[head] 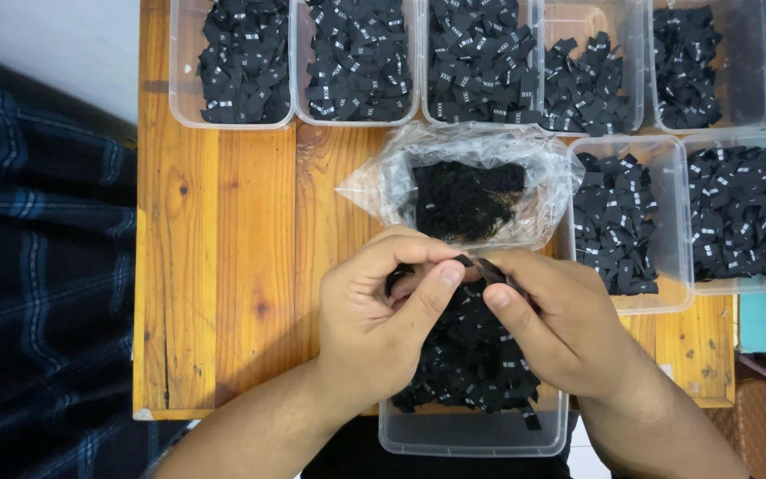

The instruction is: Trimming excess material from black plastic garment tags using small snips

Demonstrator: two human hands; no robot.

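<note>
From above, the left hand (374,324) and right hand (560,324) together pinch one small black woven label (476,264) over a clear plastic tub (472,433) heaped with unsorted ones. Eight tubs on the wooden worktop (223,266) already hold labels; a crinkled plastic bag (463,182) remains full.

small black fabric label (480,265) pinched up above the near edge of the wooden table (223,266), heap of matching labels (472,355) in the clear tub (472,433) below

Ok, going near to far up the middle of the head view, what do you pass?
Near tub of black labels → left hand and right hand pinching one label → plastic bag → far tub of labels.
</note>
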